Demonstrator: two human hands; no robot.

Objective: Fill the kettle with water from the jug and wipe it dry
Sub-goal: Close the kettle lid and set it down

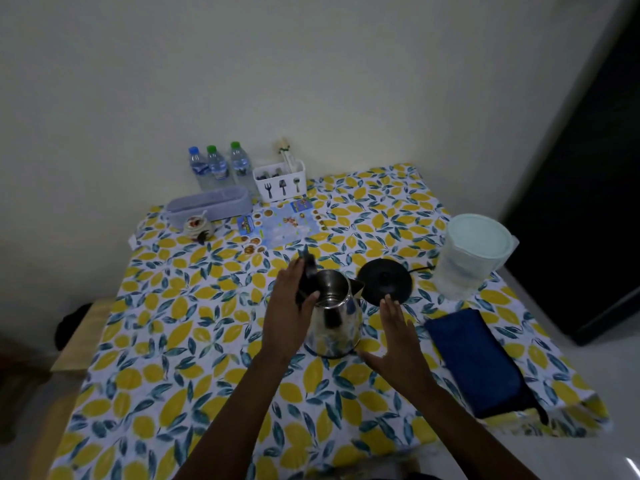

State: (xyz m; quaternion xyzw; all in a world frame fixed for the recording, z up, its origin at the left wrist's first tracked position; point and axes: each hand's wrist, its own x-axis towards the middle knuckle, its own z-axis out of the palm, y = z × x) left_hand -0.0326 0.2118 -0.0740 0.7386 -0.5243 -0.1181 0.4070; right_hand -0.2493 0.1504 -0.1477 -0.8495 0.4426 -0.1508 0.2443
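A steel kettle (335,318) stands in the middle of the lemon-print table (194,341), its black lid tipped up and its mouth open. My left hand (289,311) grips the kettle's black handle on the left side. Just right of the kettle, my right hand (398,336) hovers with spread fingers and holds nothing. The kettle's round black base (385,280) lies behind it to the right. A clear plastic jug (467,259) with a pale lid stands at the table's right edge. A folded dark blue cloth (479,362) lies in front of the jug.
Along the back wall stand three water bottles (218,166), a white cutlery holder (280,180), a lilac box (211,204) and a small jar (197,225). A printed leaflet (284,225) lies flat behind the kettle. A dark doorway is at the right.
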